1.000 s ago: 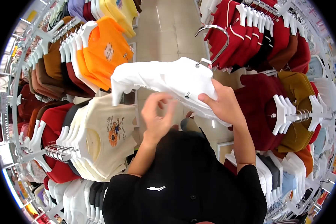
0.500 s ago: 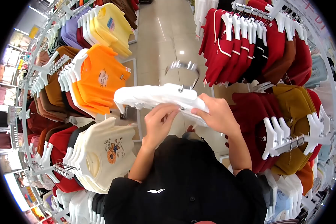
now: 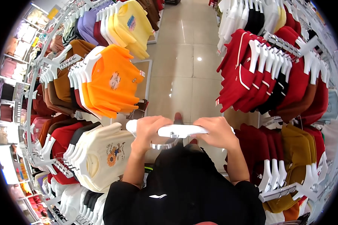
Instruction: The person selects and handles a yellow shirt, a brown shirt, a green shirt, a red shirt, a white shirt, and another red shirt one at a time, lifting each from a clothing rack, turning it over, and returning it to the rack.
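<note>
A stack of white hangers (image 3: pixel 184 130) lies level in front of my black shirt, its metal hooks (image 3: pixel 165 144) turned toward my body. My left hand (image 3: pixel 151 131) is wrapped round the stack near its left end. Toward the right end, my right hand (image 3: pixel 217 132) grips the same stack, fingers over the top. How many hangers there are cannot be made out, as they overlap.
On the left hang orange shirts (image 3: pixel 110 82), yellow shirts (image 3: pixel 133 26) and cream shirts (image 3: pixel 97 157). Red garments (image 3: pixel 234 71) and mustard ones (image 3: pixel 298 144) hang on the right. A tiled aisle (image 3: pixel 172 67) runs ahead between the racks.
The hanger stack has come closer to my body and turned, its hooks swinging from the far side to the near side. Both hands now grip it from above. The view has shifted.
</note>
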Motion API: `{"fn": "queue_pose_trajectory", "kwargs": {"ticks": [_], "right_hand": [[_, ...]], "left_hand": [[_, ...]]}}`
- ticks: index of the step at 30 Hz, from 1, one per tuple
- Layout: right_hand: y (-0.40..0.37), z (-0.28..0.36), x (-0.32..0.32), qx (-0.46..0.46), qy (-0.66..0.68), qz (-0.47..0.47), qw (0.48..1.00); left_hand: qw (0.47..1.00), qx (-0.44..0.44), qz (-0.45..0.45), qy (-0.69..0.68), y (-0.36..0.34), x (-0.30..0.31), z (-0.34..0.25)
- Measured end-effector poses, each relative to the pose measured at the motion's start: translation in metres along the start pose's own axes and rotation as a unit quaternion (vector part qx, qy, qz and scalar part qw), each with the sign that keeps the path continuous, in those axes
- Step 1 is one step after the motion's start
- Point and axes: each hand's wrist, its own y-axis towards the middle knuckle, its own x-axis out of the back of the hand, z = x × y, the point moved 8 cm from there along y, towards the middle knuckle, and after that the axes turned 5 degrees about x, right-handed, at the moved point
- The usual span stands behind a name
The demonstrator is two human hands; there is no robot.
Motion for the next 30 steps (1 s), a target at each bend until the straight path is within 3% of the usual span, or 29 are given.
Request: {"fn": "queue_pose_trajectory", "kwargs": {"ticks": [3,8,10,12,14,15,18,19,22,24,28,30], "right_hand": [[0.013,-0.036,0.004,-0.098,0.204,0.063,0.972],[0.030,-0.144,-0.004,-0.062,0.496,0.033,0.865],[0.016,-0.216,-0.045,-0.261,0.595,-0.087,0.755],[0.034,-0.237,-0.057,-0.371,0.533,-0.155,0.745],[0.058,-0.252,-0.073,-0.304,0.596,-0.118,0.734],[0.073,-0.247,-0.074,-0.289,0.631,-0.158,0.703],[0.100,-0.262,-0.079,-0.231,0.549,-0.052,0.801],[0.110,-0.269,-0.082,-0.271,0.518,-0.056,0.809],[0.147,-0.275,-0.080,-0.354,0.453,-0.060,0.816],[0.166,-0.275,-0.078,-0.364,0.461,-0.102,0.803],[0.185,-0.295,-0.078,-0.359,0.490,-0.147,0.780],[0.189,-0.300,-0.078,-0.311,0.532,-0.130,0.777]], "left_hand": [[1.000,-0.004,-0.015,0.012,0.012,0.010,0.027],[0.992,0.066,-0.066,-0.082,0.047,0.054,0.090],[0.977,0.154,-0.104,-0.109,0.056,0.064,0.134],[0.943,0.262,-0.151,-0.140,0.066,0.072,0.180],[0.929,0.294,-0.192,-0.115,0.084,0.079,0.217],[0.929,0.286,-0.206,-0.108,0.093,0.083,0.229],[0.912,0.318,-0.225,-0.128,0.107,0.087,0.257],[0.903,0.336,-0.227,-0.141,0.110,0.088,0.267],[0.866,0.409,-0.232,-0.172,0.110,0.089,0.296],[0.856,0.417,-0.236,-0.193,0.110,0.089,0.314],[0.875,0.387,-0.238,-0.166,0.126,0.094,0.336],[0.867,0.384,-0.244,-0.201,0.139,0.094,0.336]]}}
